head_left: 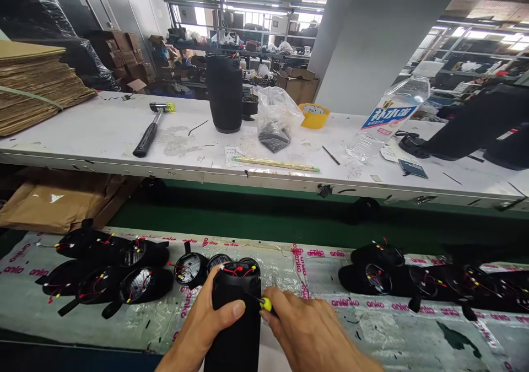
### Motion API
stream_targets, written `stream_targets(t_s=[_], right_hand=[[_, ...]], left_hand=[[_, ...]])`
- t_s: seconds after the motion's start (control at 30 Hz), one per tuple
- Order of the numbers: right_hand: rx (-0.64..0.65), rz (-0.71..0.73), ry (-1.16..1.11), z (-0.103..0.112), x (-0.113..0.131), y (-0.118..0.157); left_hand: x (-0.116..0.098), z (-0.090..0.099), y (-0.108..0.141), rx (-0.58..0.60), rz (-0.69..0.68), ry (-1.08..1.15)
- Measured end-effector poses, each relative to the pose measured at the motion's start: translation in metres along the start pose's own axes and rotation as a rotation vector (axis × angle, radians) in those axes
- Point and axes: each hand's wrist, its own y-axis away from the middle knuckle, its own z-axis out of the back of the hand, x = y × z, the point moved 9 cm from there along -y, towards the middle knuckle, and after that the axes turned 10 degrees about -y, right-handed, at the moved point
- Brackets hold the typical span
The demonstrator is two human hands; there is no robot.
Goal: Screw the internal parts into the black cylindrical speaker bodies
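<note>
Head: two hands [205, 318] [309, 328], apparently one screwdriver [266, 305]

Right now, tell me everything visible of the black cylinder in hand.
The black cylinder has a matte, fabric-like surface and an open top showing red wires. It looks near upright, its lower end out of frame. The left hand grips its left side, thumb across the front; the right hand holds a yellow-handled tool, its thin shaft by the front near the top.
</note>
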Motion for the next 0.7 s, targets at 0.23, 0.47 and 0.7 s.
stream_targets(t_s=[0.23,0.47,0.7], right_hand=[[-0.062,-0.008,0.15,-0.001,0.003,0.004],[-0.084,-0.123,0.226,-0.001,0.009,0.008],[-0.029,-0.141,0.184,-0.021,0.008,0.002]], left_hand=[[-0.011,0.005,0.004,-0.143,-0.037,-0.189],[-0.022,0.012,0.014,-0.408,-0.05,-0.428],[-0.024,0.017,0.016,-0.487,-0.1,-0.477]])
